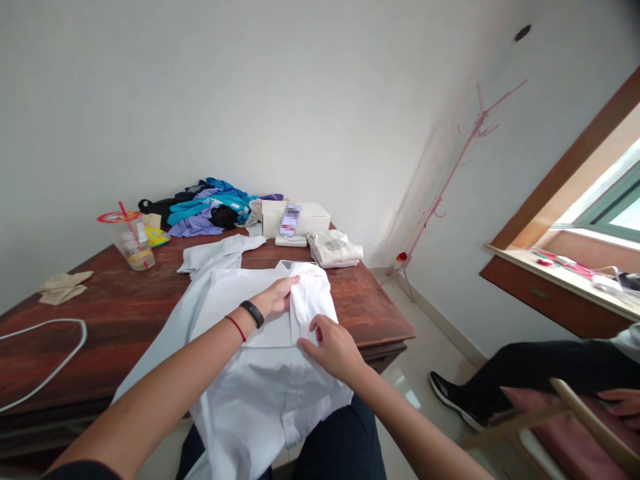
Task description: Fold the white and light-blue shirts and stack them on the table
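Observation:
A white button-up shirt (235, 393) lies partly on the table and hangs over its front edge onto my lap. One sleeve stretches to the left and back, and a portion on the right is folded over on itself. My left hand (277, 298) holds the fold near the collar, thumb on top, its other fingers partly hidden. Lower on the same fold, my right hand (334, 347) has curled fingers and the thumb pinching the cloth.
The wooden table (370, 307) carries a clothes pile (215, 207), a white box (320, 215), folded clothes (335, 248), a plastic cup (135, 247), a cloth (65, 287) and a white cable (83, 333). Right: a pink coat stand (453, 173), a chair (590, 427) and a seated person's leg (520, 373).

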{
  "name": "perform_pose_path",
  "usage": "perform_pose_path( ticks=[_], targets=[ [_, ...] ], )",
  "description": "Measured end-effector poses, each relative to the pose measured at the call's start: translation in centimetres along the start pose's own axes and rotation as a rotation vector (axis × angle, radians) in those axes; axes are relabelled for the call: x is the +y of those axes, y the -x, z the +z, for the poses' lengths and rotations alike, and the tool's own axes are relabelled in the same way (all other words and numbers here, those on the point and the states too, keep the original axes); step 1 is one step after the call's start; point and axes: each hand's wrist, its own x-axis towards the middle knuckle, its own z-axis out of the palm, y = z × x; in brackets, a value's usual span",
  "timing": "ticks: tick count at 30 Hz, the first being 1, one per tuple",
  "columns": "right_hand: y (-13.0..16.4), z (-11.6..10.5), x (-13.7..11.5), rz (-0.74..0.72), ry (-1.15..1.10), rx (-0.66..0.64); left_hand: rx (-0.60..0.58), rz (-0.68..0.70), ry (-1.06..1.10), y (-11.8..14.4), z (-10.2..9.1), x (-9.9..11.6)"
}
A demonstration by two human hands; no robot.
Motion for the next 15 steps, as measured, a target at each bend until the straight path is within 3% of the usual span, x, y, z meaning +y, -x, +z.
perform_pose_path(
  ticks=[6, 10, 15],
  targets=[
    [5.3, 0.3, 3.0, 0.108, 0.153, 0.169, -0.051, -0.083, 0.123, -0.6, 0.4, 1.1],
    [6.0, 0.2, 4.0, 0.16, 0.155, 0.099, -0.065, -0.078, 0.137, -1.4, 1.4, 1.6],
    [6.6, -1.5, 2.6, 0.174, 0.137, 0.076, -0.091, -0.037, 0.114, -2.7, 2.4, 2.7]
  ],
)
